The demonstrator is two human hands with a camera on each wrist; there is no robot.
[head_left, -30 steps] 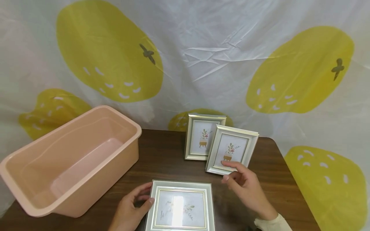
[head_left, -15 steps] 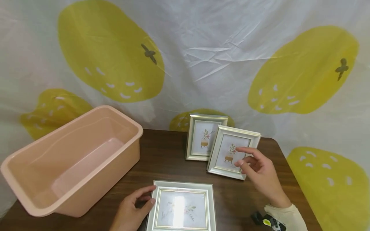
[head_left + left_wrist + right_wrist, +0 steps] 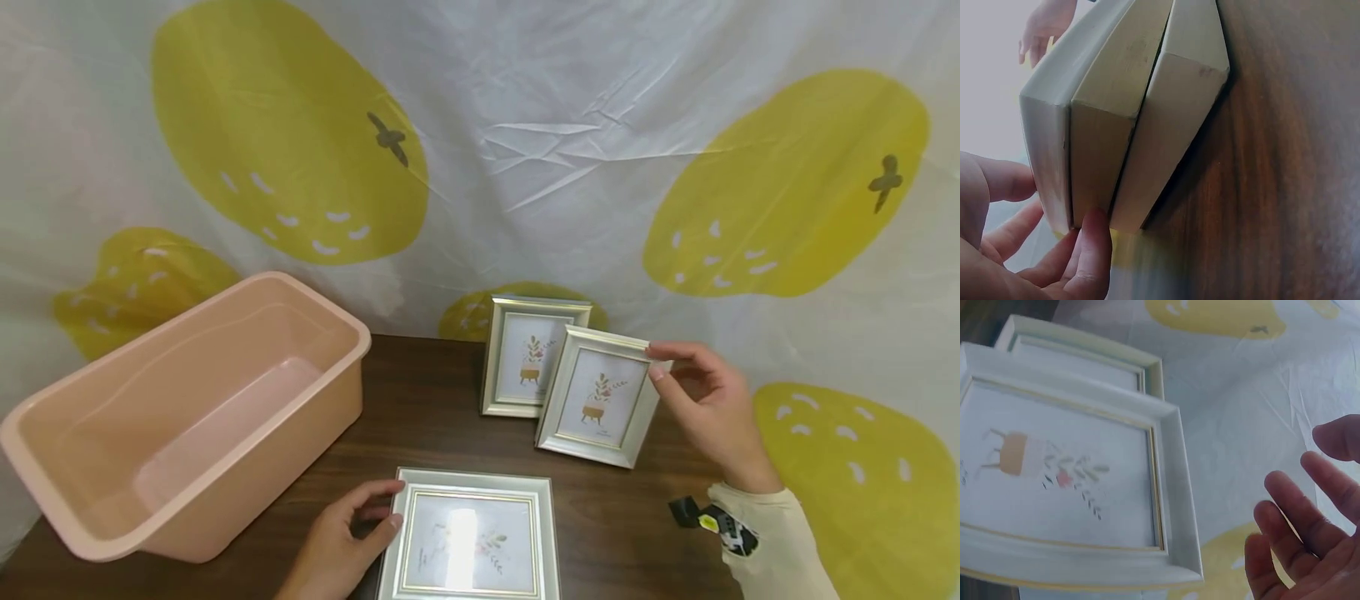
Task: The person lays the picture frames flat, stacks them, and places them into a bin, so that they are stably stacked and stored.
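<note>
My left hand (image 3: pixel 341 533) rests its thumb and index finger along the left edge of a stack of picture frames, whose top frame (image 3: pixel 472 533) lies face up, glare on its glass. In the left wrist view three frames (image 3: pixel 1104 125) lie one on another, fingertips right at their sides. Two pale silver-gold picture frames stand upright at the back. The front picture frame (image 3: pixel 600 396) leans and overlaps the rear picture frame (image 3: pixel 528 358). My right hand (image 3: pixel 716 412), fingers loosely spread and holding nothing, hovers by the front frame's upper right corner; the right wrist view shows a gap between them.
A large pink plastic bin (image 3: pixel 225 442) stands on the left of the dark wooden table (image 3: pixel 420 433). Behind the table hangs a white cloth (image 3: pixel 540 208) with yellow fruit prints. A small black device (image 3: pixel 723 521) is at my right wrist.
My right hand has moved up and to the right, from the front standing frame's lower edge, across its picture, to its upper right corner. The left hand stays at the stack.
</note>
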